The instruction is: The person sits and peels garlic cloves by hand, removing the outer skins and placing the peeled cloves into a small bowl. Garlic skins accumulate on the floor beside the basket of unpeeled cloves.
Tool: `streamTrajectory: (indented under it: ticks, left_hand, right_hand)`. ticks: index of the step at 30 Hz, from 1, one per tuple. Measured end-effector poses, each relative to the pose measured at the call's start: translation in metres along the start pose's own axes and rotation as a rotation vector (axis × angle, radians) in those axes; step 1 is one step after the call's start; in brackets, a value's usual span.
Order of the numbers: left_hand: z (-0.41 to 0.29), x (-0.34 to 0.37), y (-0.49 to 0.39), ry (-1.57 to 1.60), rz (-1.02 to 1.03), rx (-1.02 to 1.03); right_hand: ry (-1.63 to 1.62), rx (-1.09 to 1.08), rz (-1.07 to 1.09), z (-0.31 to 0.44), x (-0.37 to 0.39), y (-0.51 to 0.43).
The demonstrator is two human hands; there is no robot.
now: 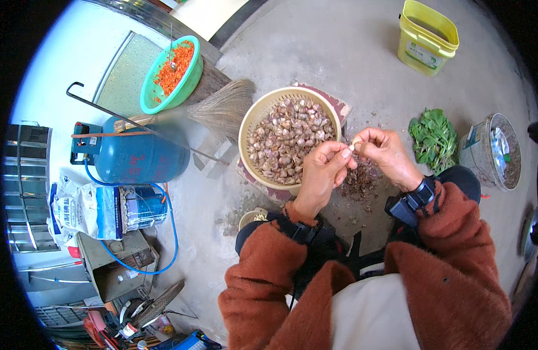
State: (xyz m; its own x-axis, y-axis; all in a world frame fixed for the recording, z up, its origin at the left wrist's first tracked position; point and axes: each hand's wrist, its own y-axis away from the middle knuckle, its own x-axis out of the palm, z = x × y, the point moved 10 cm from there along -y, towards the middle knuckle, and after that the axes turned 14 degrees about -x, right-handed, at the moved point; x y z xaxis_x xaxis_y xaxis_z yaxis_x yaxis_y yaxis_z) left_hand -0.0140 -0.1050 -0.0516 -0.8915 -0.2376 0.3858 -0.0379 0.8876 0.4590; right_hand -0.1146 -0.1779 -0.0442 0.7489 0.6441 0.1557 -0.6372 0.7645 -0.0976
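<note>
A small pale garlic clove is pinched between the fingertips of both my hands. My left hand is at the right rim of a beige plastic basket, thumb and forefinger on the clove. From the right, my right hand grips the clove's other side. Many unpeeled purplish garlic cloves fill the basket, which rests on a low worn red stool. Garlic skins lie scattered on the floor below my hands. Partly hidden by my left knee, a small bowl holds pale peeled cloves.
On the left stand a blue gas cylinder, a straw broom and a green basin with chopped orange-red food. To the right are leafy greens, a white bucket and a yellow tub.
</note>
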Motion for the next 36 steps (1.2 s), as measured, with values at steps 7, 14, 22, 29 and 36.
streamTrajectory:
  ticks: [7,14,22,29,36]
  left_hand:
    - [-0.006,-0.005,0.001,-0.11,-0.115,0.114]
    - [-0.008,-0.002,0.005,-0.087,-0.07,0.073]
    - [-0.003,-0.009,0.003,0.049,-0.087,-0.037]
    - [-0.001,-0.008,0.004,0.019,-0.082,-0.032]
    - [0.0,-0.004,0.003,0.009,-0.054,-0.033]
  right_hand:
    - [0.023,-0.069,0.019,0.009,0.003,-0.002]
    - [0.322,-0.217,0.085,0.031,0.008,-0.002]
    - [0.503,-0.5,0.12,0.063,0.019,0.004]
    - [0.765,-0.768,0.125,0.085,0.031,0.015]
    - [0.823,-0.832,0.057,0.091,0.032,0.019]
